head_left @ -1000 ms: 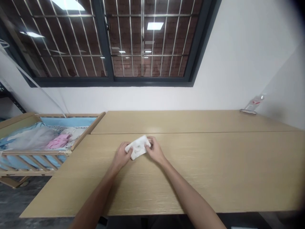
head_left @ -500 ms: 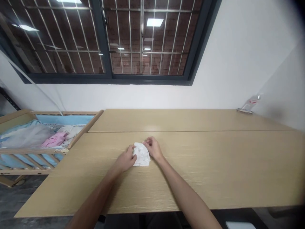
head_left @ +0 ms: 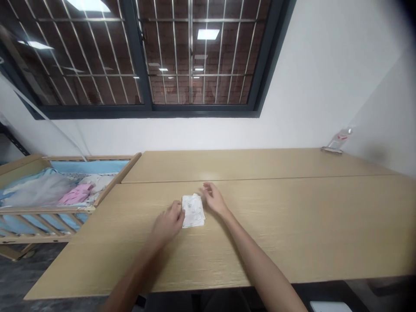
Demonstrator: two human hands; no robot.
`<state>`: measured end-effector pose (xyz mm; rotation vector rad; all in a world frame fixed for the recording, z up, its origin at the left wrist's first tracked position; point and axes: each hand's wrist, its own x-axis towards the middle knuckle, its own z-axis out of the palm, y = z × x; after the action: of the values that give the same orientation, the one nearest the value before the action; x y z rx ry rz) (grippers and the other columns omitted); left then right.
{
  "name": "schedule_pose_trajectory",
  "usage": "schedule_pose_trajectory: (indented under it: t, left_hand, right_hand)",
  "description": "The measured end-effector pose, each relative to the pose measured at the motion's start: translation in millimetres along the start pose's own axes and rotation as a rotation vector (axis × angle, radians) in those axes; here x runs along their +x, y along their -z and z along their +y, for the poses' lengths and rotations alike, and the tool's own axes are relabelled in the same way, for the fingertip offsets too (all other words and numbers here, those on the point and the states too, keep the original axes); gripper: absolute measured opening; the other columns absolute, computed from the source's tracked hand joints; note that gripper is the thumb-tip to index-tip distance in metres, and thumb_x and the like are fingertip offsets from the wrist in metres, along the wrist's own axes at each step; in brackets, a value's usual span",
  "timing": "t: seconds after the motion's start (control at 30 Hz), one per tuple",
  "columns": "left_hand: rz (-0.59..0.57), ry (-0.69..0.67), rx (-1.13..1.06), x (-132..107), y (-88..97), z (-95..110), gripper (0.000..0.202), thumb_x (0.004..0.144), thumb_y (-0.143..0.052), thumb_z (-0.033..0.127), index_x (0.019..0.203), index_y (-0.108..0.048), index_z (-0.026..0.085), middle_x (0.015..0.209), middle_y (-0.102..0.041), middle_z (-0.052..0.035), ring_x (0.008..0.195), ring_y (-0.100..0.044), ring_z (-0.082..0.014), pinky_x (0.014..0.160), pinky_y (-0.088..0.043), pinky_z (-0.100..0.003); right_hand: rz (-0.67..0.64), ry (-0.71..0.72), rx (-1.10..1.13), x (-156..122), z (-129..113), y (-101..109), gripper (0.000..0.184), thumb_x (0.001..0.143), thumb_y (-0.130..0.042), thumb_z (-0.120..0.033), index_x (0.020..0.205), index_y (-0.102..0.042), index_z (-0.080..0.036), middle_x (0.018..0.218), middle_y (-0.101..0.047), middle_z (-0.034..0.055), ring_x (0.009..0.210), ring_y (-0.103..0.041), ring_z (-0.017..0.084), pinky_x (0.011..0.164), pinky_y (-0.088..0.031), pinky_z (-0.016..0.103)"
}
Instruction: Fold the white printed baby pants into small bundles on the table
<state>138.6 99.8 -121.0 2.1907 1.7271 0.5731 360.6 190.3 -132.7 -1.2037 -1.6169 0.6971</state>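
A small folded white cloth point(head_left: 193, 211) with a faint printed pattern lies flat on the wooden table point(head_left: 292, 225), its layers slightly uneven along the right and lower edges. My left hand point(head_left: 169, 221) is at the cloth's left side, thumb tip against or just beside the edge and fingers loosely bent. Just off the upper right corner, my right hand point(head_left: 214, 199) hovers with its fingers half curled and apart, holding nothing that I can see. Some of the left fingertips are blurred.
On the left, a wooden crib point(head_left: 107, 186) with blue lining stands against the table, holding bedding and a pink cloth point(head_left: 76, 193). A clear bottle point(head_left: 339, 138) leans at the far right corner. A barred window point(head_left: 201, 65) is set in the wall behind.
My right hand has let go of the cloth's upper corner and moved slightly up and right. The cloth's top now lies flatter and squarer. My left hand has drawn back slightly left.
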Motion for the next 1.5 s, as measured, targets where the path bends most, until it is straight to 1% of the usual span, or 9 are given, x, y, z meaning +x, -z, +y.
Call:
schedule_pose_trajectory:
  t: [0.13, 0.3, 0.43, 0.57, 0.8, 0.97, 1.23, 1.4, 1.5]
  left_hand:
    - [0.207, -0.148, 0.135, -42, -28.7, 40, 0.052, 0.1, -0.041, 0.04, 0.139, -0.048, 0.007, 0.139, -0.058, -0.0225, 0.13, -0.053, -0.0336, 0.107, -0.043, -0.046]
    - [0.294, -0.046, 0.237, -64, -75.6, 71, 0.069, 0.099, -0.042, 0.046, 0.151, -0.041, 0.001, 0.157, -0.04, -0.0263, 0.146, -0.034, -0.0424, 0.117, -0.032, -0.056]
    - [0.186, -0.036, 0.225, -63, -81.7, 68, 0.059, 0.1, -0.042, 0.049, 0.15, -0.049, 0.021, 0.156, -0.048, -0.0135, 0.142, -0.042, -0.039, 0.118, -0.029, -0.059]
    - [0.199, -0.022, 0.286, -65, -75.9, 69, 0.061, 0.1, -0.041, 0.051, 0.148, -0.052, 0.016, 0.15, -0.053, -0.017, 0.142, -0.042, -0.0386, 0.12, -0.025, -0.058]
    - [0.271, 0.005, 0.319, -64, -83.5, 68, 0.068, 0.1, -0.04, 0.054, 0.148, -0.049, 0.006, 0.156, -0.043, -0.0234, 0.146, -0.036, -0.0392, 0.119, -0.029, -0.058]
    - [0.307, -0.014, 0.257, -63, -85.3, 64, 0.07, 0.1, -0.041, 0.053, 0.153, -0.041, 0.008, 0.159, -0.038, -0.0238, 0.148, -0.034, -0.0391, 0.118, -0.03, -0.06]
    - [0.338, -0.024, 0.234, -65, -84.9, 68, 0.068, 0.099, -0.043, 0.05, 0.152, -0.042, 0.007, 0.158, -0.039, -0.0241, 0.147, -0.034, -0.0395, 0.118, -0.03, -0.059]
    - [0.342, 0.0, 0.206, -55, -58.2, 61, 0.056, 0.101, -0.043, 0.043, 0.145, -0.05, 0.01, 0.148, -0.052, -0.0209, 0.139, -0.044, -0.0362, 0.112, -0.036, -0.052]
    - [0.269, 0.158, 0.215, -42, -31.4, 52, 0.046, 0.103, -0.037, 0.043, 0.124, -0.062, 0.012, 0.124, -0.065, -0.0195, 0.117, -0.059, -0.0334, 0.098, -0.043, -0.048]
  right_hand:
    - [-0.236, 0.267, -0.143, -15, -39, 6, 0.054, 0.104, -0.042, -0.054, 0.148, -0.049, -0.024, 0.154, -0.051, 0.0117, 0.143, -0.046, 0.027, 0.12, -0.034, 0.049]
    - [-0.727, 0.476, -0.276, -43, -82, -6, 0.06, 0.107, -0.033, -0.052, 0.161, -0.028, -0.026, 0.168, -0.025, 0.0048, 0.156, -0.021, 0.023, 0.128, -0.017, 0.045]
    - [-0.967, 0.473, -0.333, -57, -78, -9, 0.062, 0.107, -0.032, -0.054, 0.162, -0.022, -0.025, 0.169, -0.02, 0.0031, 0.157, -0.017, 0.021, 0.129, -0.011, 0.041]
    - [-1.049, 0.425, -0.391, -51, -62, -9, 0.062, 0.107, -0.029, -0.054, 0.162, -0.021, -0.026, 0.169, -0.02, 0.0023, 0.157, -0.014, 0.02, 0.129, -0.008, 0.041]
    - [-0.989, 0.352, -0.43, -3, -33, -9, 0.063, 0.106, -0.029, -0.057, 0.161, -0.024, -0.027, 0.169, -0.019, 0.0007, 0.158, -0.012, 0.021, 0.13, -0.002, 0.041]
    - [-0.793, 0.333, -0.322, 27, -4, -13, 0.065, 0.098, -0.049, -0.063, 0.153, -0.046, -0.029, 0.164, -0.036, 0.0019, 0.154, -0.027, 0.025, 0.13, -0.013, 0.042]
    - [-0.734, 0.298, -0.337, 34, 4, -14, 0.067, 0.096, -0.052, -0.061, 0.151, -0.05, -0.023, 0.162, -0.038, 0.0051, 0.153, -0.031, 0.024, 0.129, -0.018, 0.04]
    - [-0.547, 0.26, -0.344, 32, -5, -1, 0.065, 0.099, -0.048, -0.051, 0.154, -0.043, -0.017, 0.165, -0.032, 0.0113, 0.154, -0.026, 0.028, 0.127, -0.021, 0.047]
    - [-0.369, 0.22, -0.326, 31, -7, 6, 0.057, 0.099, -0.048, -0.042, 0.149, -0.05, -0.015, 0.155, -0.048, 0.0172, 0.144, -0.044, 0.03, 0.119, -0.034, 0.05]
